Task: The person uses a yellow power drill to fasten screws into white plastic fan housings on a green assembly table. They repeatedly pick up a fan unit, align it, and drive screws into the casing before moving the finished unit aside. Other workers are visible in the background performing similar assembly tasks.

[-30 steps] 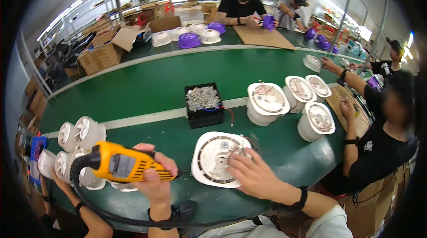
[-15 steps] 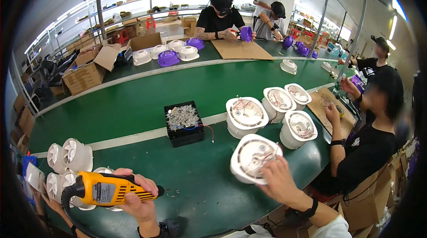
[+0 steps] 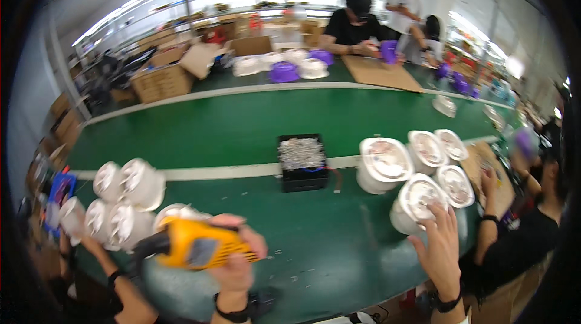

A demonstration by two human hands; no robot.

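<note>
In my left hand (image 3: 233,266) is a yellow corded power screwdriver (image 3: 203,245), its body lying sideways and blurred by motion. My fingers wrap around its right end. My right hand (image 3: 440,245) is at the near side of a round white plastic housing (image 3: 414,200), its fingers apart and the tips over the top rim; the thumb stands away from the wall. This housing stands close beside several similar white housings (image 3: 385,160) with thin wires inside. A black bin (image 3: 302,183) full of small metal screws sits mid-table, a red wire hanging at its side.
Several white fan housings (image 3: 142,185) stand at the left, where another person's hand (image 3: 91,242) holds one. Small loose screws (image 3: 295,278) lie on the green table. Across it are purple and white covers (image 3: 284,72) and a cardboard sheet (image 3: 381,74). A co-worker sits at the right.
My right hand has moved the tilted white housing right, up against the others, and its fingers have loosened. The view has swung left; the screwdriver stays in my left hand.
</note>
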